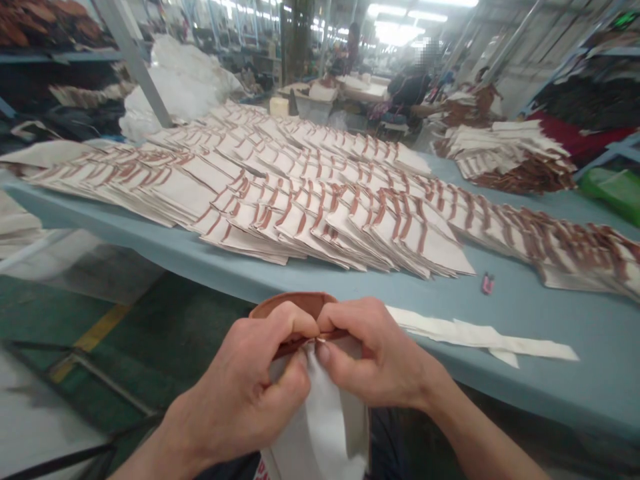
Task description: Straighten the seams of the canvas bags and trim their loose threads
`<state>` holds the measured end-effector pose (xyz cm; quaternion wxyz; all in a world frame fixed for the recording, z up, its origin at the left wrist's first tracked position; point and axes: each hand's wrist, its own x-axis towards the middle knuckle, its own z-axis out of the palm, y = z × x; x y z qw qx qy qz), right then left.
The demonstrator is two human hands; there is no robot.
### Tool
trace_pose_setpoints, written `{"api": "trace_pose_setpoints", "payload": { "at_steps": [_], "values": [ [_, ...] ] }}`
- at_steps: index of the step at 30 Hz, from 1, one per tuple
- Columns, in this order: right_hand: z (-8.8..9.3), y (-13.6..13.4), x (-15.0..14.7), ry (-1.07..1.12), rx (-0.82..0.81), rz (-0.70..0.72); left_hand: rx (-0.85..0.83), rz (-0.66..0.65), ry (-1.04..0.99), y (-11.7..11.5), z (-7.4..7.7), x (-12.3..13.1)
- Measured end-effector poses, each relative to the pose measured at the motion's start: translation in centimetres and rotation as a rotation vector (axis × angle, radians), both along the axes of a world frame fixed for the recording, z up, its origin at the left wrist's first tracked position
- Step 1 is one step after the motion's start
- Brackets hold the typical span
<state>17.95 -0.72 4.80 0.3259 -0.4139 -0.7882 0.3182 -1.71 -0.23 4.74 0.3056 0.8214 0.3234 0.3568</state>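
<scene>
My left hand and my right hand meet in front of me, both closed on the top edge of a white cloth bag with a brown strap handle. Thumbs and forefingers of both hands pinch the bag's rim where the strap joins it. The bag hangs down between my wrists, and its lower part runs out of the view. Both hands sit just short of the near edge of the blue table.
Long overlapping rows of finished white bags with brown straps cover the table. A few flat white cloth pieces and a small pink object lie near me. Another pile sits far right. A seated person works behind.
</scene>
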Motion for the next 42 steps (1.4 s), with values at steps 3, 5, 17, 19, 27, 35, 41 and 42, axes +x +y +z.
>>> {"api": "trace_pose_setpoints", "payload": {
  "at_steps": [3,5,17,19,27,35,41,42],
  "values": [
    [0.3,-0.3,-0.2,0.083,-0.145,0.002,0.094,-0.022,-0.019,-0.1,-0.3,-0.1],
    [0.6,-0.5,-0.3,0.146,-0.240,0.007,0.160,-0.025,-0.033,-0.2,-0.6,-0.1],
    [-0.7,-0.1,0.1,0.480,-0.791,0.102,0.437,-0.138,-0.082,0.8,-2.6,-0.3],
    [-0.7,-0.2,-0.1,0.454,-0.802,0.074,0.434,-0.125,-0.086,0.8,-2.6,-0.2],
    [0.3,-1.0,-0.3,0.354,-0.561,-0.009,0.045,-0.055,-0.011,0.1,-0.6,-0.6],
    [1.2,-2.0,0.1,0.000,-0.090,-0.106,-0.256,-0.212,0.215,1.5,1.6,-0.9],
    [0.9,-2.6,0.6,-0.173,0.053,-0.118,-0.281,-0.300,0.239,2.0,1.5,-0.6],
    [0.8,-2.7,0.7,-0.187,0.062,-0.111,-0.280,-0.311,0.230,2.1,1.4,-0.6]
  ]
}}
